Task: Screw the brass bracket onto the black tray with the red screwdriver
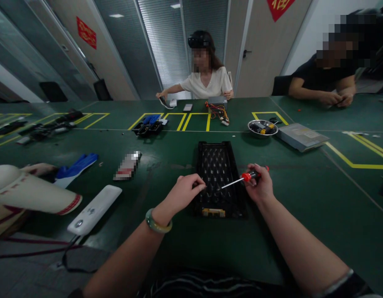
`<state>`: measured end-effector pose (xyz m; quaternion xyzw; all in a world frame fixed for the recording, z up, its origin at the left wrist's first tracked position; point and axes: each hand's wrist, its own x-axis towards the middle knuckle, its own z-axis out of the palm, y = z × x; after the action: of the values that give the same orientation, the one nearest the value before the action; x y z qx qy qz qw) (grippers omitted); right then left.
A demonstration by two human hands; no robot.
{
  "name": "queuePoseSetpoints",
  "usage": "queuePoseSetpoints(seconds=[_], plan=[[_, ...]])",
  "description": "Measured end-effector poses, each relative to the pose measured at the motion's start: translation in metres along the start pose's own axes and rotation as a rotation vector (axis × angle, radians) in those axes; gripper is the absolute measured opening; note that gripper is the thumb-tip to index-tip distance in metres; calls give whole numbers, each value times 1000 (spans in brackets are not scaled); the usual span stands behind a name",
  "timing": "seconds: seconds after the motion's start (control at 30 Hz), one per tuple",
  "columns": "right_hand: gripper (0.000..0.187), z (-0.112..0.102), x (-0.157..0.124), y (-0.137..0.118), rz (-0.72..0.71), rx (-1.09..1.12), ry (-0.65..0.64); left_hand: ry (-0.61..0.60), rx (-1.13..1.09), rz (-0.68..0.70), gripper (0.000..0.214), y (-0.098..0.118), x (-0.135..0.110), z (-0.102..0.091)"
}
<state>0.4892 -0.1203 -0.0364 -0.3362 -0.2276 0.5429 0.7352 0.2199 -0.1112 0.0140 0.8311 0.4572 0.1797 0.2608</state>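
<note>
1. Head view, the work: on my feed a black perforated rectangular casing (218,174) lies on the dark green tabletop (303,207), close to the near edge and almost centred between the two forearms. Its long axis runs straight away from the near edge toward the far one.

2. Head view, the hands: the left hand (185,192) sits at the casing's left rim with its fingertips drawn into a pinch and touching the black surface. I cannot tell whether anything small is trapped between them. The right hand (259,184) is closed around a red-handled screwdriver with a thin steel shaft (238,181), just beside the right rim.

3. Head view, the key relation: the shaft crosses the casing's long axis, slanting leftward and down, and its tip ends over the near half of the casing, just beside the left fingertips. Both hands are about equally close, one on each side.

4. Head view, surroundings: a white oblong plastic device (94,209) lies toward the near-left corner. A round metal bowl of small parts (262,126) and a flat grey metal drive (301,136) sit well apart, toward the far right. Two other people are seated at the far edge.
</note>
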Motion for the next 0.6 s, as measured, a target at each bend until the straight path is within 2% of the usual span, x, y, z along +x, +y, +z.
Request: queuePoseSetpoints(seconds=[0.13, 0.33, 0.6], plan=[[19, 5, -6, 1, -39, -40, -27, 11, -115, -49, 17, -5, -12, -6], [18, 6, -7, 5, -61, -73, -48, 38, -149, -44, 19, -3, -25, -10], [23, 8, -9, 7, -73, -116, -5, -124, -52, 70, 25, 12, -23, -2]])
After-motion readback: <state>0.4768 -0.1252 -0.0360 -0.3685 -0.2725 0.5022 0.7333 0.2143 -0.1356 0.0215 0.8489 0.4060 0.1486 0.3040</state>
